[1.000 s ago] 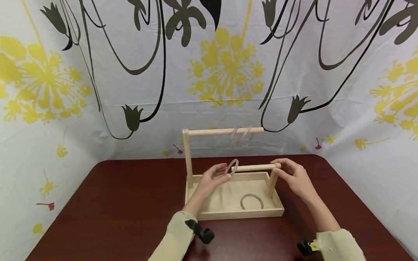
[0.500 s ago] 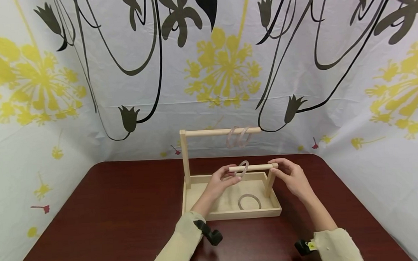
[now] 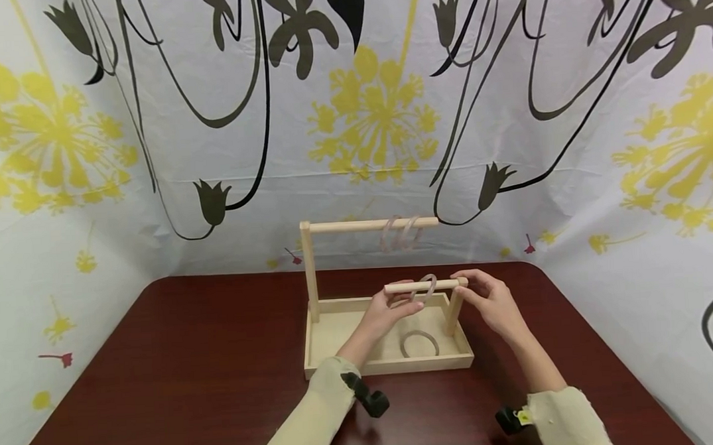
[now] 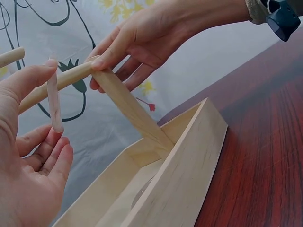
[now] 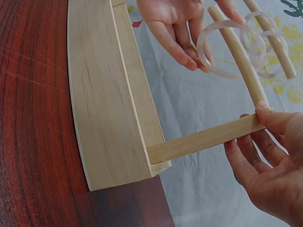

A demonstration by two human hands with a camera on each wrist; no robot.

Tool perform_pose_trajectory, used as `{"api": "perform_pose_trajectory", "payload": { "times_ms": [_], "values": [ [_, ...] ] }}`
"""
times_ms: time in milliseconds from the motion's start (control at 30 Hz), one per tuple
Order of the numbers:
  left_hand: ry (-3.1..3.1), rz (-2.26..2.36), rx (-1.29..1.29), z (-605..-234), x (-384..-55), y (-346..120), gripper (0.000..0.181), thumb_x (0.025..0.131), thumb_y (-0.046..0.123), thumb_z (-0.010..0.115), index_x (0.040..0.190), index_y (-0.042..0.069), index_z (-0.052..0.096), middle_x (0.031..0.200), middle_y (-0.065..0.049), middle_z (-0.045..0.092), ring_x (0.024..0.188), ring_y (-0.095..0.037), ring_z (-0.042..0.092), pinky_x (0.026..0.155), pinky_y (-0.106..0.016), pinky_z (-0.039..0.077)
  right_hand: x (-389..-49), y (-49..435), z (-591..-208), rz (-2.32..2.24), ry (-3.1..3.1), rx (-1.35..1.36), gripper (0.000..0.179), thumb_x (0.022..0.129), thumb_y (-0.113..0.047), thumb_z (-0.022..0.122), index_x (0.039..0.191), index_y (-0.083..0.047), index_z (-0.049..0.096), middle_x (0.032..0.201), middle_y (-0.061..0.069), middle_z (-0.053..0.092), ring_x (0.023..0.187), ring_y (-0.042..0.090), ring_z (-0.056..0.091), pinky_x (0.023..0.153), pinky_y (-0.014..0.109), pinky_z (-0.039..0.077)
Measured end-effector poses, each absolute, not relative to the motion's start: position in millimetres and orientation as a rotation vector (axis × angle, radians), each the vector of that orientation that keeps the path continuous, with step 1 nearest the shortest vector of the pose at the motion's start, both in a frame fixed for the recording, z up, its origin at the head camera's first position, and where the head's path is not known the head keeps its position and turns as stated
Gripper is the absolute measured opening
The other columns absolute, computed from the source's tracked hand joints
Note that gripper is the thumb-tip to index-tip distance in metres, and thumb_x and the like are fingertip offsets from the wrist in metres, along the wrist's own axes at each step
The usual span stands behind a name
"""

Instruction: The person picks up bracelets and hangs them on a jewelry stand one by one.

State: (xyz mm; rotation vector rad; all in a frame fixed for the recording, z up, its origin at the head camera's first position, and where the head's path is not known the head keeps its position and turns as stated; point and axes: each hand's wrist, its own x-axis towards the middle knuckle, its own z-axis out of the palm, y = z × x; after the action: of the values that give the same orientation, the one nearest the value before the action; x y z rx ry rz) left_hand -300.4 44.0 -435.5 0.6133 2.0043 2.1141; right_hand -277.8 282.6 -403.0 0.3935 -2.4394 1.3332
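Note:
In the head view, my left hand pinches a pale pinkish translucent bangle between thumb and fingers. The lower wooden bar of a small stand passes through this bangle, partway along from its free end. My right hand grips the corner where that bar meets its short post; the left wrist view shows its thumb and index finger at this joint. Another bangle lies inside the stand's shallow tray. Two similar bangles hang on the upper bar.
A taller post rises from the tray's left end and carries the upper bar behind my hands. The stand rests on a dark red-brown table. Behind it hangs a white curtain with a printed flower pattern.
My left hand has moved right, bringing the bangle from the lower bar's free end to partway along it. The right hand keeps its grip on the corner. The head view has shifted slightly.

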Motion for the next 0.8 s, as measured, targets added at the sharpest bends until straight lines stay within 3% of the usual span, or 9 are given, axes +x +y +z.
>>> {"api": "perform_pose_trajectory", "payload": {
  "times_ms": [333,567,800],
  "values": [
    [2.056,2.060,0.673,-437.3,-300.5,48.6,0.046,0.090,0.018,0.073,0.134,0.009,0.061,0.136,-0.017,0.060,0.128,-0.032,0.056,0.104,-0.039,0.050,-279.0,283.6,-404.1,1.333,-2.437,0.393,0.028,0.097,-0.019,0.066,0.120,-0.003,0.067,0.111,0.007,0.069,0.095,-0.009,0.061,0.082,0.011,0.048],
    [2.063,2.053,0.640,-438.1,-298.4,51.6,0.051,0.088,0.019,0.076,0.134,0.006,0.058,0.136,-0.021,0.059,0.127,-0.033,0.057,0.105,-0.039,0.049,-279.2,283.6,-404.4,1.339,-2.437,0.394,0.028,0.097,-0.019,0.066,0.120,-0.002,0.067,0.110,0.006,0.069,0.094,-0.009,0.061,0.081,0.011,0.049],
    [2.061,2.053,0.630,-436.7,-296.8,53.7,0.052,0.088,0.017,0.076,0.135,0.006,0.057,0.136,-0.018,0.059,0.128,-0.032,0.056,0.107,-0.037,0.048,-277.4,282.9,-403.3,1.345,-2.442,0.387,0.029,0.097,-0.021,0.066,0.121,-0.003,0.067,0.112,0.008,0.069,0.097,-0.008,0.060,0.082,0.011,0.048]
  ]
}}
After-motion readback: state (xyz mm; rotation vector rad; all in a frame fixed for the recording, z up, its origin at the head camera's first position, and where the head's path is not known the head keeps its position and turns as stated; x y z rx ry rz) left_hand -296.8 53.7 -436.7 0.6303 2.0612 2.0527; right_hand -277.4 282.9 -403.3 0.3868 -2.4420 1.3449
